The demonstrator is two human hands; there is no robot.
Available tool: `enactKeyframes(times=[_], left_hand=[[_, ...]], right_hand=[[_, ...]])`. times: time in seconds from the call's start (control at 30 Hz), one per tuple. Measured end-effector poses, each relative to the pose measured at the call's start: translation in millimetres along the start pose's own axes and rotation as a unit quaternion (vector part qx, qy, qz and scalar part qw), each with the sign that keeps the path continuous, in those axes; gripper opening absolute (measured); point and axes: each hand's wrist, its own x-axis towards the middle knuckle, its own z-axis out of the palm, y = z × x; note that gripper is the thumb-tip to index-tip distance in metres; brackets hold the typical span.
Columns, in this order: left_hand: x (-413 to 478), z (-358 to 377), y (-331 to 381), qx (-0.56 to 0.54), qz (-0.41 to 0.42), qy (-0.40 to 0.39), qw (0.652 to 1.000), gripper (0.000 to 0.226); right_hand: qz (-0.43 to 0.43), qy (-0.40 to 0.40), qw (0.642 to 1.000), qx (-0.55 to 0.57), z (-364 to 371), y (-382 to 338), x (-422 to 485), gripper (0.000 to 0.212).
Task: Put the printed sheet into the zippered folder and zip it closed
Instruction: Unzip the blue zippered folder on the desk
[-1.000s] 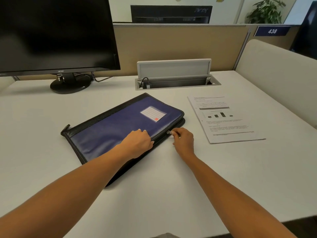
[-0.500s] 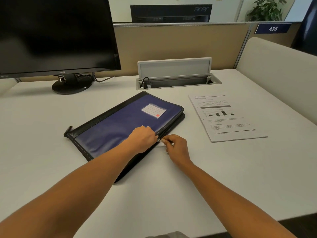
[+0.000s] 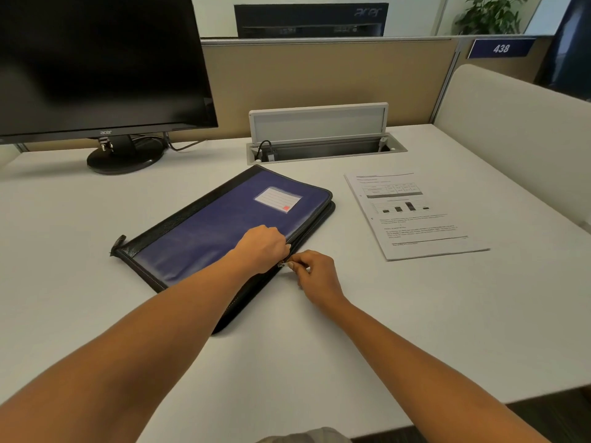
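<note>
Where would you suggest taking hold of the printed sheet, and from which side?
Probably the near left corner, from the near side: the printed sheet lies flat on the table, so only an edge offers a pinch, and that corner lies closest to the right hand.

1. An office workstation: a white desk (image 3: 415, 330) walled in by a tan cubicle partition (image 3: 319, 81).
2. A black Acer monitor (image 3: 96, 65) stands on it; a second Acer monitor (image 3: 310, 20) shows beyond the partition.
3. A cable hatch (image 3: 319, 123) in the desktop has its lid raised.
4. A blue plate (image 3: 500, 48) reads 438; a printed sheet (image 3: 412, 215) with a bar chart lies on the desk.
</note>
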Motion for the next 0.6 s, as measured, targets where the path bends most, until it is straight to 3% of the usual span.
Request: enactKeyframes(times=[0.3, 0.47, 0.6], left_hand=[[-12, 2, -12, -0.115, -0.111, 0.043, 0.986, 0.049], [-40, 13, -17, -0.152, -0.119, 0.007, 0.981, 0.064], [-62, 19, -15, -0.12, -0.146, -0.027, 0.982, 0.083]], right_hand=[[0.006, 0.005, 1.0, 0.026, -1, 4, 2, 0.017], [0.03, 0.007, 0.998, 0.061, -2, 6, 5, 0.015], [0.038, -0.001, 0.997, 0.064, -1, 8, 7, 0.015]])
